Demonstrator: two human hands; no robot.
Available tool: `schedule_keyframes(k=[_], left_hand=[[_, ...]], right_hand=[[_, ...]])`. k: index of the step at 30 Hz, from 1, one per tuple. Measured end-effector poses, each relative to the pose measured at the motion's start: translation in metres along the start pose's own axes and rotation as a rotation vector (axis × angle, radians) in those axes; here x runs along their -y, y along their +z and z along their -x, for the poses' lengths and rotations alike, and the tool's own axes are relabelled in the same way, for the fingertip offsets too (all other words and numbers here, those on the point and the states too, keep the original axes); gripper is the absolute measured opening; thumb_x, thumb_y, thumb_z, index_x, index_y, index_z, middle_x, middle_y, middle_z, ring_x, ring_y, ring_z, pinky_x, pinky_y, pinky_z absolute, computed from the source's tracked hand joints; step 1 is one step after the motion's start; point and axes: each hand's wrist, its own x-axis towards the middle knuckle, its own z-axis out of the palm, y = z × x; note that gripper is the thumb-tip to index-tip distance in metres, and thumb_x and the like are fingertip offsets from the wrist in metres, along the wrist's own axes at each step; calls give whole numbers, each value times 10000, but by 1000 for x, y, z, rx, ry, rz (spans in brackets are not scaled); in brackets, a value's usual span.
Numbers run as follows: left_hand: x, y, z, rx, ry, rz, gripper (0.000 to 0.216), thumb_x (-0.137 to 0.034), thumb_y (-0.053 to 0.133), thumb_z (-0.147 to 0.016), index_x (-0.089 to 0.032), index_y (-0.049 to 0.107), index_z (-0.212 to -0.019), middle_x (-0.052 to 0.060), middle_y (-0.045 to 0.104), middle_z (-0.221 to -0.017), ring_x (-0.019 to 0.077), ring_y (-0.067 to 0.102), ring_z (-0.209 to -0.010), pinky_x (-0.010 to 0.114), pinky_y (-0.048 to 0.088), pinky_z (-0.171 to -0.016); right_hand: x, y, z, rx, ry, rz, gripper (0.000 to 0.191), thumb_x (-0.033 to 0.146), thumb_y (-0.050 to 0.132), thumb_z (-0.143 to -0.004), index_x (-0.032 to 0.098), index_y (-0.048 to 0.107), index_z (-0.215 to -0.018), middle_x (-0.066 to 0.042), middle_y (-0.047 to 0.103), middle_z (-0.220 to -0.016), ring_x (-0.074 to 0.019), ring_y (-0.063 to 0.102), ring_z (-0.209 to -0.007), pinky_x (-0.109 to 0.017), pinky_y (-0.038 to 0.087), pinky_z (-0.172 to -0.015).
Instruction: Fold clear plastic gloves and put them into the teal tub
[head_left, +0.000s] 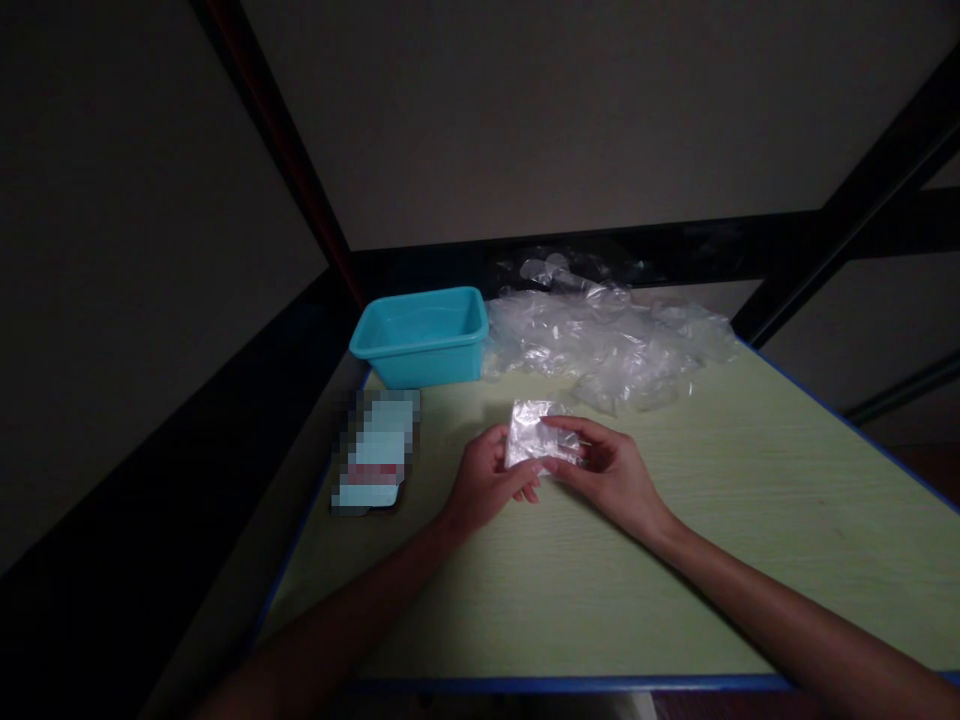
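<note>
A small folded square of clear plastic, seemingly a plastic bag (529, 432), is held above the middle of the table. My left hand (486, 478) grips its lower left side, thumb on top and fingers underneath. On the right side, my right hand (611, 468) pinches the same square, with the index finger lying across its face and the thumb at the lower edge. Both thumbs nearly meet at the bottom of the square. Behind the hands lies a heap of loose clear plastic bags (600, 345).
A turquoise plastic basin (431, 365) stands at the back left of the pale wooden table (735, 480), which has a blue edge. Near the left edge lies a pixelated phone-like object (379, 450). Dark-framed wall panels rise behind the table and at its left.
</note>
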Motion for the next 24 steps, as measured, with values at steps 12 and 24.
schedule_keyframes(k=[12, 24], left_hand=[[0, 3, 3, 43, -13, 68, 434, -177, 743, -497, -134, 541, -878, -3, 631, -700, 94, 558, -509, 203, 474, -434], [-4, 5, 1, -4, -27, 54, 311, -155, 710, -503, -141, 552, -770, -49, 590, -558, 65, 511, -410, 162, 410, -354]], right_hand=[[1, -2, -1, -14, 11, 29, 357, 228, 725, -582, 174, 675, -931, -39, 698, -823, -129, 601, -605, -268, 503, -575], [1, -4, 0, 17, 27, 84, 378, 253, 705, -596, 172, 673, -964, -46, 696, -826, -149, 603, -635, -306, 496, -602]])
